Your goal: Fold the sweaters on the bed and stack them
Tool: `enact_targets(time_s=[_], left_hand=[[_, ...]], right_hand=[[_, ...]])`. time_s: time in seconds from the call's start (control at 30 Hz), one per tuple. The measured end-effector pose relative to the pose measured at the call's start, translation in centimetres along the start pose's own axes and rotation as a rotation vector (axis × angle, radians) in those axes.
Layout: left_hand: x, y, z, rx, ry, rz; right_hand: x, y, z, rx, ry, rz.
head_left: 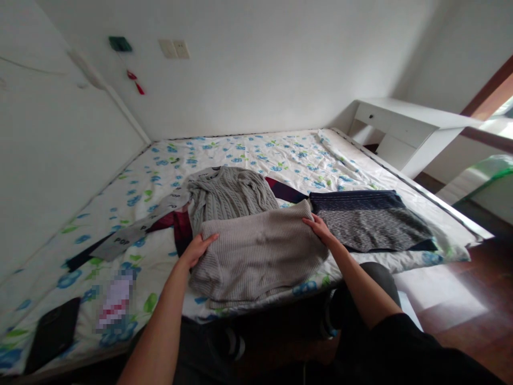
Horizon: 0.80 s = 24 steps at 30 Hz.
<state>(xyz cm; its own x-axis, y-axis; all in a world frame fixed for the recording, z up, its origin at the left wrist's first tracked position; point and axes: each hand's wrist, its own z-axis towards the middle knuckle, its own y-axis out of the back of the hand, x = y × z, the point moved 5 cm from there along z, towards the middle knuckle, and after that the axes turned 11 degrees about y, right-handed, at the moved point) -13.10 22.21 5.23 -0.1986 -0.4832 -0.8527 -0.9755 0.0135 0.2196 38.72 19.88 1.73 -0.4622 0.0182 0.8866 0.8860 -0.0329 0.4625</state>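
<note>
A beige ribbed sweater (256, 251) lies folded near the front edge of the bed (280, 155). My left hand (197, 248) rests on its left edge, fingers stretched out and laid along the fabric. My right hand (319, 227) lies on its upper right corner, fingers flat on the knit. Behind it lies a grey cable-knit sweater (228, 195), partly covered by the beige one. To the right sits a folded pile with a speckled grey garment (372, 227) on top of a dark navy one (355, 199).
A grey sleeve printed "POP" (138, 227) and a dark red garment (180, 224) lie to the left. A black phone (52, 331) and a blurred item (115, 299) sit at the bed's near left. A white desk (409, 131) stands at the right, walls behind and left.
</note>
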Motion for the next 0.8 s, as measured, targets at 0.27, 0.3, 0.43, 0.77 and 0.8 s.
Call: enact_targets(time_s=[0.27,0.3,0.43,0.77,0.8], left_hand=[[-6.0,-2.4,-8.6,-0.108,-0.330,-0.138],[-7.0,-3.3,-9.7,-0.095,-0.365,-0.151],[-11.8,-8.2,-13.6,0.015,-0.448,-0.164],[-21.8,-28.9,-10.2,0.476,-0.440,-0.239],[-22.4,-31.4,-8.4,0.485,-0.427,-0.238]], right_hand=[[6.4,15.5,-7.3,-0.534,0.265,0.261],[6.9,18.1,-8.9,-0.604,0.283,0.224],[8.5,27.6,-15.5,-0.874,0.334,0.069],[6.8,45.0,-18.2,-1.074,0.147,-0.177],[5.8,46.4,-16.5,-1.050,0.094,-0.198]])
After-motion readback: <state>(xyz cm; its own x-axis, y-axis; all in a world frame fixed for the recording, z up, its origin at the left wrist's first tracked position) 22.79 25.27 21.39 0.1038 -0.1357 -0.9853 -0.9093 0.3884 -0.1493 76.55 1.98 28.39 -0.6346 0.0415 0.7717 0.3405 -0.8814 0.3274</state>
